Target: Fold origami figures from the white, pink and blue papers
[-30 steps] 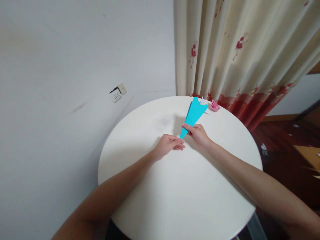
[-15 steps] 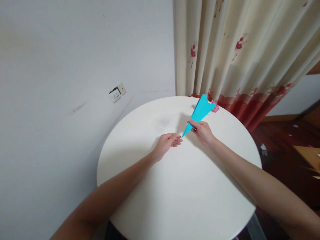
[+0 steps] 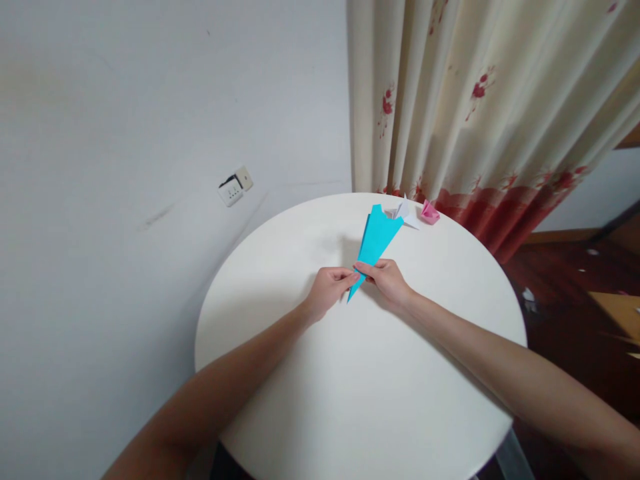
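Note:
A folded sheet of bright blue paper (image 3: 377, 239), long and wedge-shaped, is held above the table with its sharp tip toward me and its wide, notched end pointing away. My right hand (image 3: 387, 279) grips it on the right, thumb on top and fingers beneath. At its left edge, near the narrow part, my left hand (image 3: 330, 287) pinches the paper between thumb and fingers. The tip sticks out below both hands.
The round white table (image 3: 350, 387) stands against a wall with a power socket (image 3: 231, 191). Near its far edge lie a white folded-paper piece (image 3: 407, 215) and a pink folded-paper piece (image 3: 430, 213). A cream and red curtain (image 3: 450, 100) hangs behind.
My right hand has brought the blue paper left and nearer to me. My left hand, with loose fingers before, now pinches its edge. The white paper piece has come into fuller view.

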The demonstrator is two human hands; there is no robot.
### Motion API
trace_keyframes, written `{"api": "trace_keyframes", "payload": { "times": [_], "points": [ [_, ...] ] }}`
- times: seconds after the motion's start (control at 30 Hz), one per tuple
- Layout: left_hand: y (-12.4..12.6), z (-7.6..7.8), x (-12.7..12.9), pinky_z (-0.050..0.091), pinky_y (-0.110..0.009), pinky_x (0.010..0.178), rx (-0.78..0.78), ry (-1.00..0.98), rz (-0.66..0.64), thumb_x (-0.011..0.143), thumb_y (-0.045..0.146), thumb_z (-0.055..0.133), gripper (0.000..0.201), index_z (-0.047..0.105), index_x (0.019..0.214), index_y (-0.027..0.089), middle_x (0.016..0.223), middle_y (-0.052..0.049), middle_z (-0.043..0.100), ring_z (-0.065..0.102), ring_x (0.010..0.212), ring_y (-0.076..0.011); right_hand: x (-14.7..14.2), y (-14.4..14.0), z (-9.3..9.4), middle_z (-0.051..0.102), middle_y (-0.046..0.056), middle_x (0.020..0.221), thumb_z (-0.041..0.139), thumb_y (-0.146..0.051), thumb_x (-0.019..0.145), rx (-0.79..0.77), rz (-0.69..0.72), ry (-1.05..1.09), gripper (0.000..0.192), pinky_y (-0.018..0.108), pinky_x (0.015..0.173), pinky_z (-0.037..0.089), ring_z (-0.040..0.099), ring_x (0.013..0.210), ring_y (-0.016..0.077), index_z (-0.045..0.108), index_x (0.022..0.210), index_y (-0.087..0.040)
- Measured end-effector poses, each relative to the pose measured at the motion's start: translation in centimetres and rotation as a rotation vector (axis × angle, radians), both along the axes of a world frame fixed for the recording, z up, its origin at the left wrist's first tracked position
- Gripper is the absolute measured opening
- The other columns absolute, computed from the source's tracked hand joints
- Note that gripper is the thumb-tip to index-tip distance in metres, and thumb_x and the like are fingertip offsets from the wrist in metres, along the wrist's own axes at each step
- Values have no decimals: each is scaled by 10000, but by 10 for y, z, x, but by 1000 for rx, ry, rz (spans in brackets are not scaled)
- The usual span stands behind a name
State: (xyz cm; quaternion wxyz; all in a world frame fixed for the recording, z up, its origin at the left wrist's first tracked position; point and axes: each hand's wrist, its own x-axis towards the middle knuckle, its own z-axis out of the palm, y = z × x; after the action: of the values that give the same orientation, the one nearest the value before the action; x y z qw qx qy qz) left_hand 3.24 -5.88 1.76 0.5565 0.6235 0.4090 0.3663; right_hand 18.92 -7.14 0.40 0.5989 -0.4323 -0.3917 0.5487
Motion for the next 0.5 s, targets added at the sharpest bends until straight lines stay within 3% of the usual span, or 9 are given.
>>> {"api": "trace_keyframes", "payload": {
  "times": [0.2, 0.4, 0.5],
  "points": [
    [-2, 0, -1, 324, -231, 522, -29, 20, -22, 720, 461, 752, 338, 722, 720, 124, 616, -17, 607, 459, 541, -94, 16, 9, 9, 706, 35, 686, 872, -425, 575, -8, -30, 99, 332, 304, 622, 479, 592, 612, 152, 678, 633, -163],
    [-5, 0, -1, 344, -231, 531, -52, 67, -35, 685, 462, 769, 334, 736, 705, 130, 614, -25, 630, 488, 545, -103, 41, 25, 16, 747, 31, 809, 876, -323, 574, -42, -188, 201, 290, 300, 663, 536, 641, 687, 165, 715, 764, -173],
    [-6, -1, -3, 351, -232, 537, -46, 75, -49, 675, 453, 775, 325, 742, 706, 131, 627, -32, 644, 506, 561, -111, 52, 33, 16, 734, 21, 774, 865, -303, 590, -34, -238, 211, 259, 283, 632, 534, 630, 675, 156, 710, 749, -170]
  ]
}}
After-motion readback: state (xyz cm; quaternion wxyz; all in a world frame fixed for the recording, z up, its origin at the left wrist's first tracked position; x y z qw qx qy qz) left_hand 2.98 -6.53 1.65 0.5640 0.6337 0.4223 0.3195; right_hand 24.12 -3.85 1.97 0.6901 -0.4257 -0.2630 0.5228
